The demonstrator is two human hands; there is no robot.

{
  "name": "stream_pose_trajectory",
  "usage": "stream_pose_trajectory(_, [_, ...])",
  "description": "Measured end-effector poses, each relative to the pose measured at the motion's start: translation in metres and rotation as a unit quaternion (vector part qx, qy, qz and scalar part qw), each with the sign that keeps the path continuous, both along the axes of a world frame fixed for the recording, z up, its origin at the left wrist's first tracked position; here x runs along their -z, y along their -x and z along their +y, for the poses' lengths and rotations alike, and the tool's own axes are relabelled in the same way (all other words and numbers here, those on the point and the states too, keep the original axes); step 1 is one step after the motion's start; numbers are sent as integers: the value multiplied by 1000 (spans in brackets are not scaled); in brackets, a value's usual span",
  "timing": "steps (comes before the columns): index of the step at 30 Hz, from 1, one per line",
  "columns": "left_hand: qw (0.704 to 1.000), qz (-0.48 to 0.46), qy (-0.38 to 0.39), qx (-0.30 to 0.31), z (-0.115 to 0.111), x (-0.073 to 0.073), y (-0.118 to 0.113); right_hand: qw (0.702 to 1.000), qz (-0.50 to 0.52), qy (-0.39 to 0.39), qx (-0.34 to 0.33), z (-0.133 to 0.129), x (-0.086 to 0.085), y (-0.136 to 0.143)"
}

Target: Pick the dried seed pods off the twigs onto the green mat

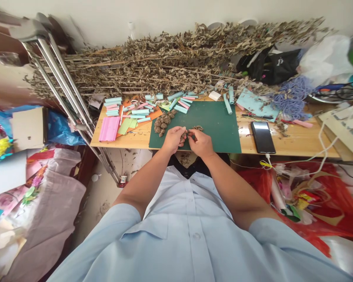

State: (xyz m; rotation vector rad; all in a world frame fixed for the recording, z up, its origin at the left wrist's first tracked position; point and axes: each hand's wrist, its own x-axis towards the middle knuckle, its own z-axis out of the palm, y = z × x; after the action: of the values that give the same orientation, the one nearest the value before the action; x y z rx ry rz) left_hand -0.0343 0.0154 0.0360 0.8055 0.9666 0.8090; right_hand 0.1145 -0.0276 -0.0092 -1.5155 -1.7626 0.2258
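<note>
My left hand point(173, 141) is closed around a clump of dried leaves point(183, 137) above the front edge of a green cutting mat point(220, 129). Close on its right, my right hand point(201, 143) has its fingers pinched on dried leaf bits at the same clump; the fingertips partly hide what is there. A pile of rolled brown leaf balls point(163, 123) lies on the mat beyond my left hand. Some loose leaf crumbs point(198, 128) rest just past my right fingers.
Long bundles of dried leafy stems point(164, 62) fill the table's back. Rolled paper tubes point(140, 112) and pink paper point(109, 129) lie left. A charging phone point(262, 137), blue paper point(257, 103) and purple cord point(292, 96) are right. Metal crutches point(61, 78) lean at the left edge.
</note>
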Motion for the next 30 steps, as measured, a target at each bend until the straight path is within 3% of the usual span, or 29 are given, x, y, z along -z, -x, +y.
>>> stream_pose_trajectory(6, [1000,4,7,-2,-2,-3,0,999,-41,11,14,2,2,3])
stream_pose_trajectory(13, [1000,-2,-1,2,-2,-1,1,999,-13,3,29,5,5,0])
stream_pose_trajectory(24, [999,43,-20,15,-1,2,-2,975,214,-13,60,6,9,-8])
stream_pose_trajectory(30, [995,77,-28,62,-1,-2,-4,969,246,-6,33,5,6,-7])
